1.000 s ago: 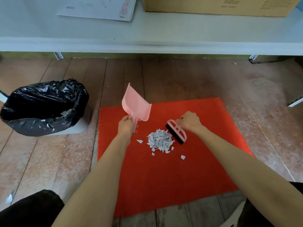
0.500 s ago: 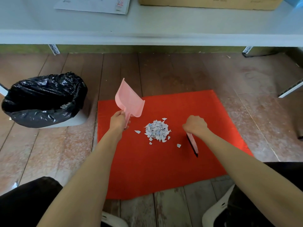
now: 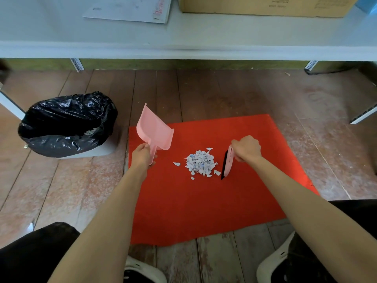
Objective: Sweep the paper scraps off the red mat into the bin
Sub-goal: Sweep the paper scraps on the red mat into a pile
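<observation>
With fingers (image 3: 236,149) curled tight, the left hand (image 3: 143,157) held the dustpan (image 3: 155,131) raised off the red mat (image 3: 204,201) and the right hand (image 3: 246,149) the brush (image 3: 227,164), just beside the paper scraps (image 3: 201,163) heaped mid-mat. A hard stroke before the pan was down could scatter them onto the floor (image 3: 81,190). The black-bagged bin (image 3: 67,123) nearby held a few scraps.

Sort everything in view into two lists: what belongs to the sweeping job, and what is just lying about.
Job in hand:
- paper scraps
- red mat
- pink dustpan, held by the left hand
- brush, held by the right hand
- black-lined bin

Lying about:
- cardboard box
- printed sheet
- white shelf under both
</observation>
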